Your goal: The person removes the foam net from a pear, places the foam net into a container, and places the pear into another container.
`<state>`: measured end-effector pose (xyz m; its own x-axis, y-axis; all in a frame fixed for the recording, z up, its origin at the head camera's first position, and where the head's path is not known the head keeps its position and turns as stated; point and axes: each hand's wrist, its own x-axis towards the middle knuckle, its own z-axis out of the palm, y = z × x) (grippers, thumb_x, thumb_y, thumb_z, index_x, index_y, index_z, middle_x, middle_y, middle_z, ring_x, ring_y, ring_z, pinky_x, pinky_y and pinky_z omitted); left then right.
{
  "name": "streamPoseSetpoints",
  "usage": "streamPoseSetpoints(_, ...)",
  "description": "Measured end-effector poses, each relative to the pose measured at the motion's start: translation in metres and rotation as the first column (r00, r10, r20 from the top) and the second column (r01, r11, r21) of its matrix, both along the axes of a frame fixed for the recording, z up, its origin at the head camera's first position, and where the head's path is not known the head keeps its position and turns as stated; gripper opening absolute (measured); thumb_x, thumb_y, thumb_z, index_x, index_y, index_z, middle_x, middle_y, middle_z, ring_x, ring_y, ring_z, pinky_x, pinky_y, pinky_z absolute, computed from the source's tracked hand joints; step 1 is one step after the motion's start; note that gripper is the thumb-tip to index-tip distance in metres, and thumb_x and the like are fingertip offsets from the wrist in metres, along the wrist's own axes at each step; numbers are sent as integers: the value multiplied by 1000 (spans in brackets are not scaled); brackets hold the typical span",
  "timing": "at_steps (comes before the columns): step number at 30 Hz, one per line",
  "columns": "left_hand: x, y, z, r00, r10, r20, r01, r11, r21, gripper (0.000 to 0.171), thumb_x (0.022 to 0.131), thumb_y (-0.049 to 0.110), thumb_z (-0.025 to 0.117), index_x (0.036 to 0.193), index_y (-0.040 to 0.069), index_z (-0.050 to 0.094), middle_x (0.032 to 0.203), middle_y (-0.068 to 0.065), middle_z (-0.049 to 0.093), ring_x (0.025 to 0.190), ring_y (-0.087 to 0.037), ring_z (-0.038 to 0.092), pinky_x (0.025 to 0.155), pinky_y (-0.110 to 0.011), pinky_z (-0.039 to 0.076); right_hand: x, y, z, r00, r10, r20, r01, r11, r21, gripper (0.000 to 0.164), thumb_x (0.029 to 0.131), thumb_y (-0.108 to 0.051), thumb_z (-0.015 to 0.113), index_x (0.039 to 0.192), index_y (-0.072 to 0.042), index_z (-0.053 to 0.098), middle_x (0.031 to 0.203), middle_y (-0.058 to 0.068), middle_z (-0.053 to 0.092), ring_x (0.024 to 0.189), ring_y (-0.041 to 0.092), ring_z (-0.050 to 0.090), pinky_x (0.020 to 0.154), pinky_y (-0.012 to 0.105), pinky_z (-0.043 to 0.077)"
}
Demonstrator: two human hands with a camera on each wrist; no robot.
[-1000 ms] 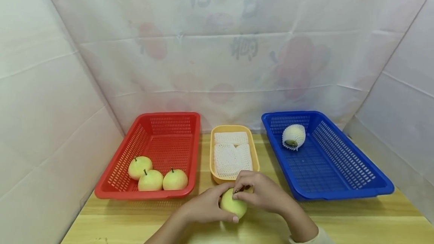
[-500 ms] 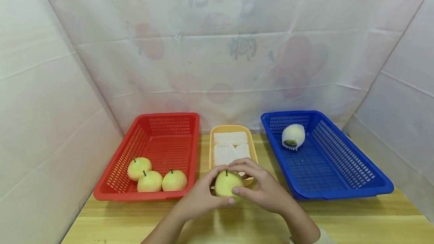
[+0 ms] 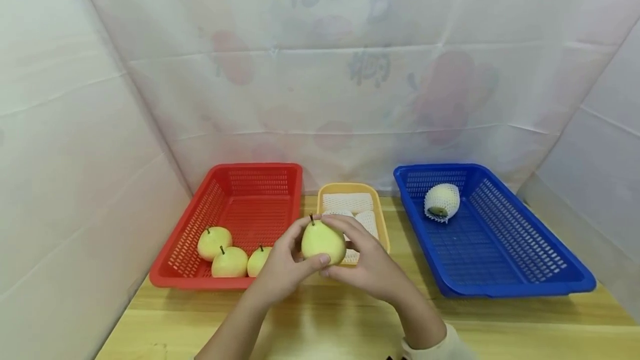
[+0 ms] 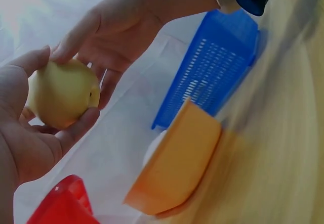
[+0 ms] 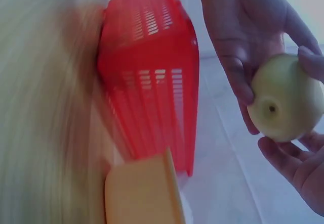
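Note:
A yellow-green pear (image 3: 322, 242) with its stem up is held between both hands, raised above the table in front of the small tray. My left hand (image 3: 282, 265) grips its left side, thumb across the front. From the right, my right hand (image 3: 367, 263) curls its fingers round the pear, its thumb low on the front. In the left wrist view the pear (image 4: 63, 92) sits between the fingers of both hands. The right wrist view shows the dimpled bottom of the pear (image 5: 288, 100), well off the table.
A red basket (image 3: 225, 283) at left holds three pears (image 3: 230, 263). Behind the hands stands a yellow tray (image 3: 385, 235) with white foam nets (image 3: 347, 201). The blue basket (image 3: 515, 288) at right holds one pear in a foam net (image 3: 442, 202). Fabric walls (image 3: 320, 71) enclose the table.
Both hands have lifted the pear up from near the table and slightly left. The right hand has gone from pinching at its top to gripping its right side. The head view has shifted a little.

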<state>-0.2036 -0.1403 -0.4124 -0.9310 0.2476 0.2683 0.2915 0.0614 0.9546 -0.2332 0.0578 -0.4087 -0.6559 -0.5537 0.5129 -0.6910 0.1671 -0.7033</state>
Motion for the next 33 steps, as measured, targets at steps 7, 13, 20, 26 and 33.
streamPoseSetpoints(7,-1,-16,15,987,160,-20,-161,983,-90,71,87,29,75,148,28,38,140,-2,51,122,-26,54,86,-34,56,-7,-36,6,995,-94,40,96,994,-56,72,80,-24,83,141,-40,47,140,-15,47,120,13,51,83,33,55)
streamPoseSetpoints(13,-6,-28,19,947,311,-76,-320,924,-209,72,84,45,76,146,35,40,142,8,49,124,-22,52,90,-41,55,-14,-66,1,988,-146,-56,138,982,-130,74,76,-10,80,141,-30,50,139,-8,47,121,14,51,89,34,54)
streamPoseSetpoints(20,-9,-29,18,908,411,-80,-417,870,-262,65,83,43,77,140,32,48,129,7,55,107,-21,59,78,-34,57,-17,-80,-13,972,-224,-67,213,967,-137,75,73,-9,82,139,-29,52,132,-6,48,114,15,53,85,33,55)
streamPoseSetpoints(26,-13,-37,18,900,426,-91,-433,853,-290,58,82,31,80,134,26,55,124,0,61,98,-23,61,73,-32,58,-15,-86,-19,976,-213,-44,206,970,-126,69,78,-14,80,139,-28,52,137,-3,46,118,18,54,88,33,55)
streamPoseSetpoints(33,-15,-51,25,939,335,-74,-341,886,-315,56,84,28,78,134,26,54,132,4,57,113,-23,58,79,-32,58,-19,-83,-18,989,-126,80,137,978,-159,60,86,-20,75,139,-32,50,138,-10,47,122,13,52,89,41,56)
